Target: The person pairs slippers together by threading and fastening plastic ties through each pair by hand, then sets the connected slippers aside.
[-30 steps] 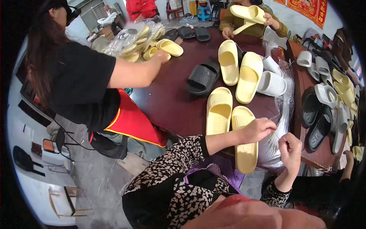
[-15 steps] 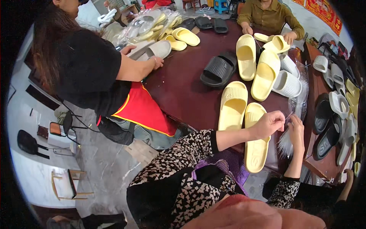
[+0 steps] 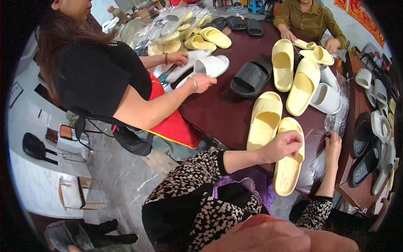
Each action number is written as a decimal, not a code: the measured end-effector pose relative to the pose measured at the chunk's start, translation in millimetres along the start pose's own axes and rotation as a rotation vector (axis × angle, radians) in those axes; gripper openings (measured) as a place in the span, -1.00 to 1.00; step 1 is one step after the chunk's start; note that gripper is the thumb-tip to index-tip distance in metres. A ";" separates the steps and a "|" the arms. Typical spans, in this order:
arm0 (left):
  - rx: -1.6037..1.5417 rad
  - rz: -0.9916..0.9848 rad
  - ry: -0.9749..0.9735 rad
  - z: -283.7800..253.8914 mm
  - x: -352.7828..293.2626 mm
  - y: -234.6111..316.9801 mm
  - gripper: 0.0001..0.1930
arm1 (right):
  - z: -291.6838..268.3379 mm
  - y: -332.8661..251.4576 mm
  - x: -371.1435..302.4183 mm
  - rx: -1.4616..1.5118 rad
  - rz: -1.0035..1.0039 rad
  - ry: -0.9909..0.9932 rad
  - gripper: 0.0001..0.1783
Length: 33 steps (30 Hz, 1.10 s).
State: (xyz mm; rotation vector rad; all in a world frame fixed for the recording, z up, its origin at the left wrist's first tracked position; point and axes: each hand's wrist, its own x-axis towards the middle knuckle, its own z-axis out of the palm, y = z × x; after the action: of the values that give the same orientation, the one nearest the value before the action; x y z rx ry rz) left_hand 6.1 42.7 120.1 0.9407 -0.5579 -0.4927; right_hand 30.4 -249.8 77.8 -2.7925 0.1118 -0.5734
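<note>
My left hand (image 3: 286,145) is closed in a pinch above a yellow slide sandal (image 3: 289,178). Whatever its fingertips hold, if anything, is too small to make out. To its right, my right hand (image 3: 333,148) has its fingers curled at the edge of the clear plastic bags (image 3: 317,164) at the table's right side. Another yellow slide sandal (image 3: 265,115) lies just left of the first. Beyond my hands are two more yellow slides (image 3: 303,86), grey slides (image 3: 326,99) and a black pair (image 3: 251,78).
A co-worker in black at the left handles white slides (image 3: 210,66). Across the dark red table (image 3: 210,103) sits a person in an olive shirt (image 3: 308,21). Bagged slides (image 3: 172,25) pile up at the far left. A side table (image 3: 342,180) at the right holds several slides.
My hands have drawn apart: the left went left and down over the yellow slide, the right down along the plastic bags. The co-worker at the left has lifted white slides rightward.
</note>
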 end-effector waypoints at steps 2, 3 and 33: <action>0.061 0.021 0.060 -14.0 -10.5 10.4 -0.95 | 0.4 -4.8 0.5 0.003 -0.005 0.015 -0.68; 0.057 0.025 0.061 -19.4 -16.4 16.0 -0.95 | 0.2 -6.0 -0.4 0.001 -0.006 0.025 -0.68; 0.003 0.373 0.208 -17.6 -70.2 81.8 -0.93 | -91.0 -255.4 -73.3 0.716 -0.197 -0.305 -0.85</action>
State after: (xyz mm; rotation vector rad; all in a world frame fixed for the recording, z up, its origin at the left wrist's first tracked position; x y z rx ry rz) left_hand -23.3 137.6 165.5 0.8543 -0.5296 -0.0577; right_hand -68.4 -19.9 205.5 -2.1561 -0.3647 -0.1642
